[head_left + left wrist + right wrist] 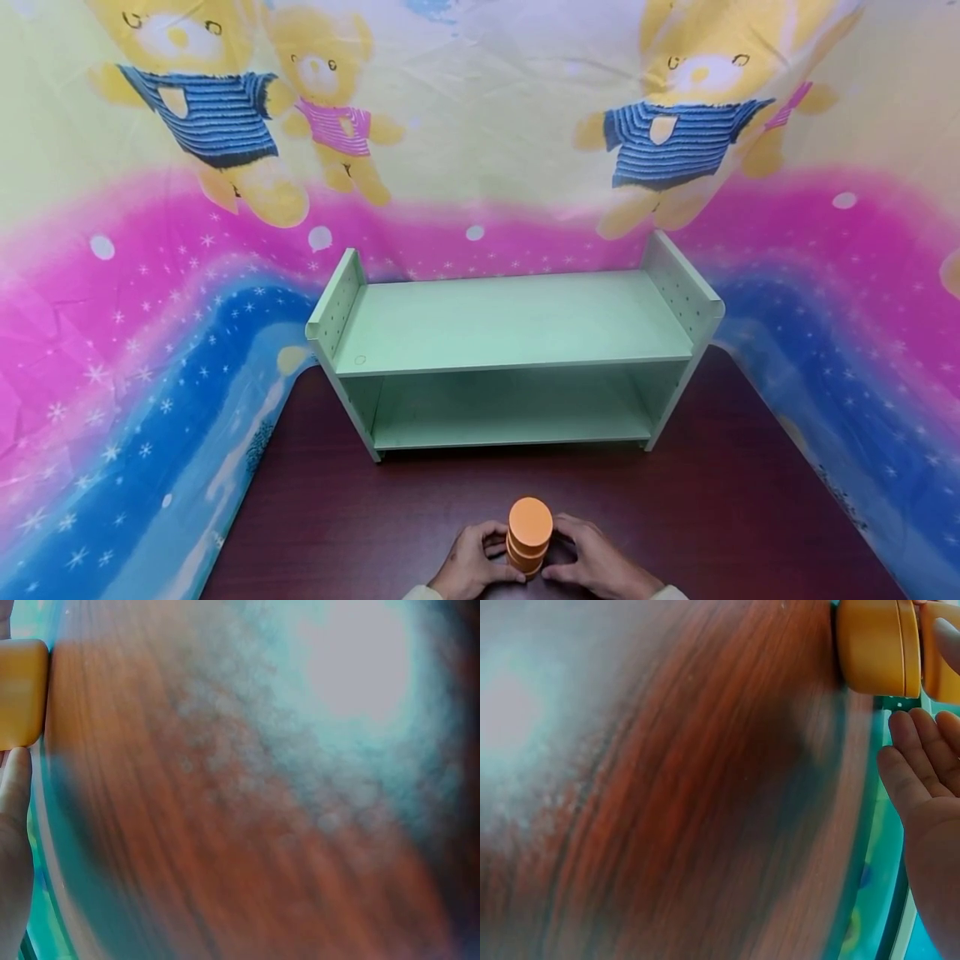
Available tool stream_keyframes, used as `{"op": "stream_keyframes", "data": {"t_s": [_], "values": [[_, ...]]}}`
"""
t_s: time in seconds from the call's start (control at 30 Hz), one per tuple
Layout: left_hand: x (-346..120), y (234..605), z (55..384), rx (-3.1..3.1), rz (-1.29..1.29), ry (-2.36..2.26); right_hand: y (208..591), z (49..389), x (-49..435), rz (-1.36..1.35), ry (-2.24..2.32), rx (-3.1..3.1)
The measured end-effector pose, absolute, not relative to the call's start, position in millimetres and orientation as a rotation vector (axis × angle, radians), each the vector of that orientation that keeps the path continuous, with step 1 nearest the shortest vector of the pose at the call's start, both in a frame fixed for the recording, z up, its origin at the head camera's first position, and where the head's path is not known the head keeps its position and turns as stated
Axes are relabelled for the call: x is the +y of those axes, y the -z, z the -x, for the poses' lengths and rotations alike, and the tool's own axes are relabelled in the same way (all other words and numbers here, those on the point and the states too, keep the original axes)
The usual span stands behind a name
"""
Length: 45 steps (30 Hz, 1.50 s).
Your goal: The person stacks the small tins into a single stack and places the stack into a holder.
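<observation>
A stack of round orange containers [530, 523], seen from above with a flat smooth top, stands upright on the dark table near its front edge. My left hand [471, 560] grips it from the left, thumb at the front and fingers behind. In the left wrist view one finger [16, 780] touches the container's side [22, 694]. On the other side is my right hand [596, 560], its fingers loosely extended. The right wrist view shows two orange sections [874, 649], with a small gap between the lower one and the fingertips [901, 724] and the thumb over the upper one.
Behind the containers stands a pale green two-tier shelf [517, 321] with raised side panels. Dark reddish-brown table [450, 492] surrounds it. Patterned cloth [472, 125] with bears hangs at the back and both sides.
</observation>
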<state>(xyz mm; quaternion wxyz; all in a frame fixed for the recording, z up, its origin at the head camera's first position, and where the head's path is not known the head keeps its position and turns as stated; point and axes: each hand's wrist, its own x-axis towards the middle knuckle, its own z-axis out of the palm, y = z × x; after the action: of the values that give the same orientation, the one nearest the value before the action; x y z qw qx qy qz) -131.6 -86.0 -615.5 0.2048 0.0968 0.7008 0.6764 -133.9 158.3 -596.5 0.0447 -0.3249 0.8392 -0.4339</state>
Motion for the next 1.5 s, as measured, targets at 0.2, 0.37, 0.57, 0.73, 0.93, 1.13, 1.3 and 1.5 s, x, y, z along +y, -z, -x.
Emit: {"op": "stream_keyframes", "data": {"t_s": [0.2,0.37,0.57,0.73,0.93,1.13,1.3,1.5], "values": [[-86,615,132,1.954,-0.275,-1.891,597,134,157,0.944,1.356,2.491],[-86,615,131,1.955,-0.267,-1.893,600,134,156,0.947,1.367,2.474],[-86,615,131,1.945,-0.290,-1.915,602,135,155,0.953,1.355,2.484],[-86,616,132,1.958,-0.315,-1.911,604,135,154,0.953,1.354,2.485],[-88,617,131,1.967,-0.322,-1.896,609,136,152,0.973,1.346,2.507],[-89,618,132,1.924,-0.355,-1.915,611,137,152,0.889,1.367,2.430],[-89,617,132,1.897,-0.350,-1.920,611,138,152,0.872,1.361,2.410],[-91,616,133,1.877,-0.328,-1.903,611,138,151,0.877,1.363,2.411]]}}
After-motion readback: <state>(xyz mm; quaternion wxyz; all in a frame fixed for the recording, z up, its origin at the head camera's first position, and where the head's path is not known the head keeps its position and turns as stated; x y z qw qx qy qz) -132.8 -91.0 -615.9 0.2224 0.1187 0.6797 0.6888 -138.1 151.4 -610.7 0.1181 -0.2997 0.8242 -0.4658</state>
